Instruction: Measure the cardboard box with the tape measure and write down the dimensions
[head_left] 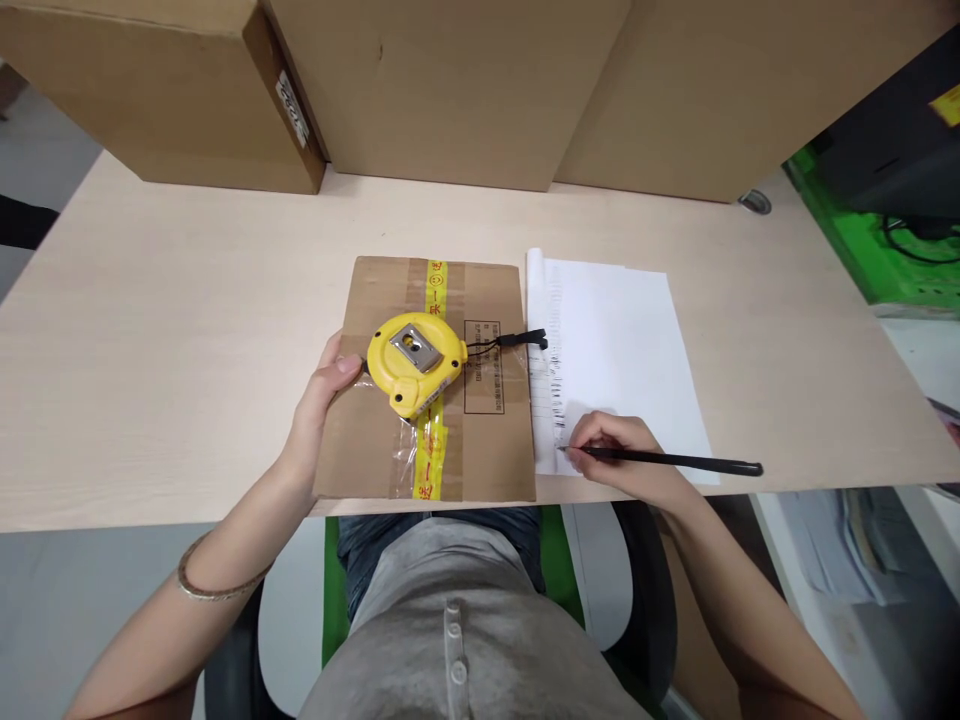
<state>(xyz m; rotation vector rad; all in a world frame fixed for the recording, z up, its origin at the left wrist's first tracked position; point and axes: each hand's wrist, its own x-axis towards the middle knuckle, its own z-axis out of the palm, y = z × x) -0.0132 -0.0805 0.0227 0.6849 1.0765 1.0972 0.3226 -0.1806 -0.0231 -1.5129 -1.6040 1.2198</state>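
A flat cardboard box (pixel 341 450) with yellow printed tape across it lies at the table's front edge. My left hand (pixel 319 395) is closed on its left side, the thumb resting on top. On the box sits a yellow tape measure (pixel 384 362), metal clip facing up, its black wrist strap (pixel 517 339) stretching right toward the paper. In my right hand (pixel 619 450) is a slim black pen (pixel 682 460), its tip touching white paper (pixel 619 350). Rows of handwriting run along the paper's left part, and its left edge is folded or rolled over.
Large cardboard boxes (pixel 450 90) stand along the back of the table (pixel 172 350). A round metal cable-hole ring (pixel 755 202) is set at the back right. Beyond the right edge are a green surface (pixel 832 220) and a black cable (pixel 911 245).
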